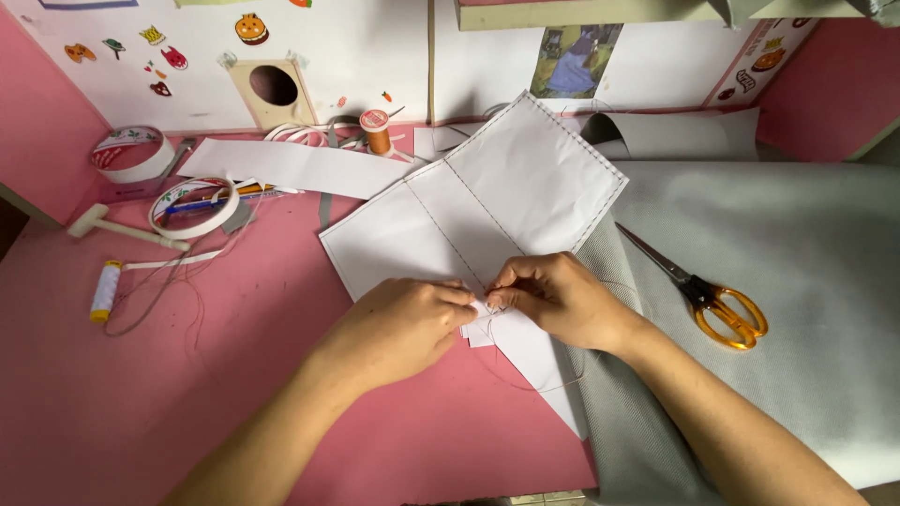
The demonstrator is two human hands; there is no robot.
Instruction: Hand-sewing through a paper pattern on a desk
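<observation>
Hands meet at the near edge of a white stitched sheet (487, 201) lying on the pink table (141, 403). Left hand (398, 328) pinches a small folded white piece (476, 330) against the sheet; right hand (558, 300) is closed narrowly on something fine, likely a needle, though too small to tell. Thin thread (553, 382) loops out near the right wrist. That loose loop could snag or knot if pulled quickly. Orange-handled scissors (712, 300) lie on grey cloth (797, 281) to the right, well apart.
</observation>
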